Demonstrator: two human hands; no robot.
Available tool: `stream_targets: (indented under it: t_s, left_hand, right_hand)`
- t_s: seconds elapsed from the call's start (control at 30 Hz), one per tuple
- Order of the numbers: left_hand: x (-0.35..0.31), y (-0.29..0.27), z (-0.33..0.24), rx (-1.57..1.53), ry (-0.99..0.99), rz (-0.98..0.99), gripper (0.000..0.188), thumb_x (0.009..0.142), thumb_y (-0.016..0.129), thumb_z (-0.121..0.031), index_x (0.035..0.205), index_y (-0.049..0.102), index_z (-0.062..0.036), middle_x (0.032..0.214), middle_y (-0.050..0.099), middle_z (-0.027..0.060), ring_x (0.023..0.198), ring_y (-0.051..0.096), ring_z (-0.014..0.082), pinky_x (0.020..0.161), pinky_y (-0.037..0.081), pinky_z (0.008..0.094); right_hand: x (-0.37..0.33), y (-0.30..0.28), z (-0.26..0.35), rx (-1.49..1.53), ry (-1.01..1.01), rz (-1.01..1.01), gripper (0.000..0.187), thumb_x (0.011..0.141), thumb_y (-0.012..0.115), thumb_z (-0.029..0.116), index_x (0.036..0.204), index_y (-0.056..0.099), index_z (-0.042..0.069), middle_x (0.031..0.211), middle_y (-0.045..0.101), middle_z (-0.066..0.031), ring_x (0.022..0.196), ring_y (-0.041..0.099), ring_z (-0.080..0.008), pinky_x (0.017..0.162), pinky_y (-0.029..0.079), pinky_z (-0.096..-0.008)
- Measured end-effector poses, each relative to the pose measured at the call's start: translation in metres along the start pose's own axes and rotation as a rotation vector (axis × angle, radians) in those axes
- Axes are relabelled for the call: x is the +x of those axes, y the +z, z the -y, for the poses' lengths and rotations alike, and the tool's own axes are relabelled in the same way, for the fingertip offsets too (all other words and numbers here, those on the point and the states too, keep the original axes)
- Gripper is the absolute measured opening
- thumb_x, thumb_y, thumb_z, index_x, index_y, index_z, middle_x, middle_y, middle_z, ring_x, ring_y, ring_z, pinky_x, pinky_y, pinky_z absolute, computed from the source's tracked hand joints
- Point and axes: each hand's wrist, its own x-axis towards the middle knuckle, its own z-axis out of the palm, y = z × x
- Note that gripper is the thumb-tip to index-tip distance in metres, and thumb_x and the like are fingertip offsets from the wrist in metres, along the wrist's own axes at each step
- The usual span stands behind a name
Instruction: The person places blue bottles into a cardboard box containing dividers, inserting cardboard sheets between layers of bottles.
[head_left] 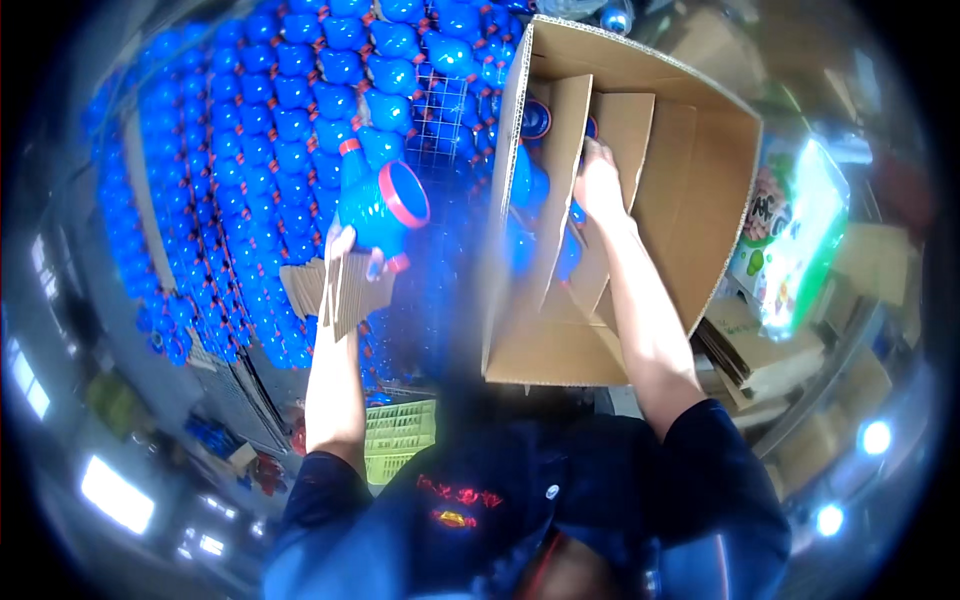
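My left hand (342, 248) is closed on a blue plastic vessel (368, 218) with a wide red-rimmed mouth and red-tipped spouts. Folded corrugated cardboard pieces (350, 290) are in the same hand, against the palm and wrist. On the right, my right hand (600, 180) reaches down into a tall open cardboard box (700, 190), between upright cardboard dividers (568, 170). Its fingers are curled and partly hidden by a divider, close to a red-rimmed blue piece (592, 127). More blue vessels (537, 118) sit in the box's left section.
Rows of stacked blue vessels (290, 130) with red ends fill the far left, beside a wire mesh (438, 112). A yellow-green plastic crate (400, 436) stands low near my left forearm. Right of the box lie a glossy printed plastic bag (795, 235) and flat cardboard (765, 350).
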Motion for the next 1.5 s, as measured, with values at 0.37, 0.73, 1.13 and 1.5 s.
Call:
stream_targets:
  t_s: [0.37, 0.73, 1.13, 1.5]
  left_hand:
    - [-0.023, 0.236, 0.097, -0.033, -0.471, -0.246, 0.07, 0.095, 0.03, -0.065, 0.104, 0.054, 0.0001, 0.064, 0.053, 0.0146, 0.044, 0.045, 0.019, 0.041, 0.038, 0.0275]
    - [-0.09, 0.233, 0.138, 0.341, -0.445, -0.185, 0.061, 0.1, 0.036, -0.054, 0.121, 0.051, 0.0008, 0.106, 0.06, 0.0144, 0.073, 0.058, 0.0186, 0.064, 0.046, 0.0281]
    - [-0.082, 0.142, 0.04, 0.086, -0.198, -0.771, 0.052, 0.097, 0.051, -0.035, 0.134, 0.045, 0.0011, 0.115, 0.065, 0.0184, 0.095, 0.068, 0.0276, 0.082, 0.058, 0.0395]
    - [-0.025, 0.151, 0.03, -0.042, -0.075, -0.733, 0.048, 0.096, 0.054, -0.031, 0.133, 0.049, -0.001, 0.127, 0.06, 0.0149, 0.109, 0.063, 0.0288, 0.094, 0.051, 0.0442]
  right_hand:
    - [-0.104, -0.167, 0.137, 2.146, 0.815, 0.322, 0.039, 0.092, 0.062, 0.038, 0.114, 0.055, 0.007, 0.102, 0.062, -0.0087, 0.092, 0.065, -0.0218, 0.082, 0.057, -0.0396]
    - [-0.069, -0.182, 0.054, 0.711, 0.335, -0.339, 0.023, 0.089, 0.065, 0.02, 0.107, 0.062, 0.005, 0.097, 0.068, -0.0105, 0.086, 0.066, -0.0171, 0.077, 0.053, -0.0325]
    - [0.028, -0.033, -0.066, -0.562, 0.212, -0.1, 0.021, 0.09, 0.052, 0.023, 0.087, 0.065, 0.007, 0.085, 0.07, -0.0164, 0.083, 0.07, -0.0305, 0.071, 0.054, -0.0441]
    - [-0.015, -0.107, 0.011, 0.102, 0.03, -0.36, 0.031, 0.098, 0.046, 0.024, 0.115, 0.062, 0.003, 0.102, 0.065, -0.0212, 0.092, 0.063, -0.0401, 0.082, 0.05, -0.0446]
